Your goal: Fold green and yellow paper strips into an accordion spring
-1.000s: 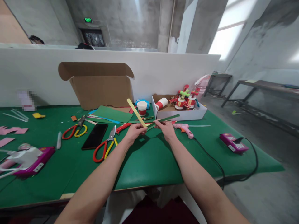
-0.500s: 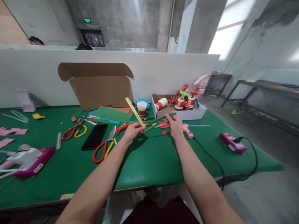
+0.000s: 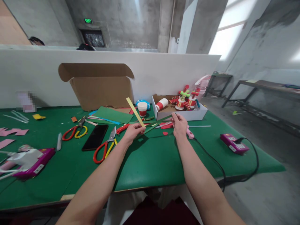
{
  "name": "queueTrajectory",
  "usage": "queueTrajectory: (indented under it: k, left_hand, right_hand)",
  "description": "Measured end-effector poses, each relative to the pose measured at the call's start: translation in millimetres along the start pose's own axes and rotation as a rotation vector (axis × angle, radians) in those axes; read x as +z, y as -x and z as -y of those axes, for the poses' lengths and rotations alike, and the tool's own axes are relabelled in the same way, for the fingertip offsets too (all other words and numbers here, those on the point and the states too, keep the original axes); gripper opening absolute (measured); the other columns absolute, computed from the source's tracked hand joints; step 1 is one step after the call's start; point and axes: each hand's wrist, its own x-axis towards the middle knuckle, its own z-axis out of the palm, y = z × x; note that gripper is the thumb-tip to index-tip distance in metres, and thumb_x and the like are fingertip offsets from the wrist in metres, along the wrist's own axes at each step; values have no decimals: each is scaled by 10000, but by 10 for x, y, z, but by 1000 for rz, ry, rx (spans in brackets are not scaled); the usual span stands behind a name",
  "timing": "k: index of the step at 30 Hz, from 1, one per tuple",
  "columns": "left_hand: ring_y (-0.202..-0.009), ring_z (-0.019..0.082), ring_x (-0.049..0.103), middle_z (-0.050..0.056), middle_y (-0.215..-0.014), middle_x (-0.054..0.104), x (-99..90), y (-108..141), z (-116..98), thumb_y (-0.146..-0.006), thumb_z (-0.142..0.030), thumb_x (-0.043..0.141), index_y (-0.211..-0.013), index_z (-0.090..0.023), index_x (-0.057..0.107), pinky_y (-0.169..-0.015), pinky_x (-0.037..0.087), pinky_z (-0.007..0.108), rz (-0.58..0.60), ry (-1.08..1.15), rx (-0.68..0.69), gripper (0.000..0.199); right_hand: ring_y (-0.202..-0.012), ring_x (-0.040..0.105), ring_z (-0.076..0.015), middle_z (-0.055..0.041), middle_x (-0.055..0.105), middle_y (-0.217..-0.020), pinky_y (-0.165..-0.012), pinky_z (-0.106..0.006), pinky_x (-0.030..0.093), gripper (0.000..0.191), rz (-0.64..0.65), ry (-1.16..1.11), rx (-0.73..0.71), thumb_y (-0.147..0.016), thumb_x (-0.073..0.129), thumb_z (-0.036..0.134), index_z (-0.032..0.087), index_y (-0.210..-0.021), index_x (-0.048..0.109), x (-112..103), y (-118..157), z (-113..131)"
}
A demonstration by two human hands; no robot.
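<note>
Between thumb and fingers, my left hand pinches the lower end of a yellow paper strip, where it meets a green paper strip. The yellow strip slants up and to the left. My right hand is closed on the far end of the green strip, which stretches between both hands above the table. Behind my right hand lies a pink glue gun, partly hidden. A small red paper piece rests below the strip. Scissors with red and yellow handles lie left of my left hand.
Green paper sheets, a paper cup and an open cardboard box stand behind. A white box holds cup figures. A phone, second scissors and purple power units lie around; a black cord crosses the right side.
My right hand has slid to the right along the green strip to its end. My left hand and the yellow strip have stayed nearly still.
</note>
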Motion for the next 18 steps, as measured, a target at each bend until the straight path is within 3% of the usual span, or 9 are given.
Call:
queueTrajectory:
  k: [12, 15, 18]
  left_hand:
    - [-538, 104, 517, -21, -562, 593, 10, 0, -3, -463, -457, 836, -630, -138, 644, -577, 431, 254, 9, 3, -16, 408]
    - [-534, 103, 518, -16, -562, 597, -5, -12, 17, -466, -461, 834, -640, -134, 648, -574, 427, 252, 2, 18, -15, 415]
    - [-525, 102, 519, -11, -570, 605, -19, -35, 47, -470, -482, 831, -658, -132, 649, -566, 421, 250, -24, 62, -12, 437]
  right_hand:
    - [-497, 506, -86, 69, 506, -510, -488, -203, 411, 368, 4, -65, -28, -625, 744, 515, 183, -728, 623, -29, -12, -29]
    - [-492, 492, -64, 60, 561, -601, -522, -199, 450, 306, -30, -135, -13, -687, 694, 480, 195, -757, 607, -22, -7, -33]
    - [-494, 497, -58, 33, 622, -726, -557, -215, 491, 275, 1, -152, 100, -749, 612, 478, 207, -795, 597, 54, 86, -57]
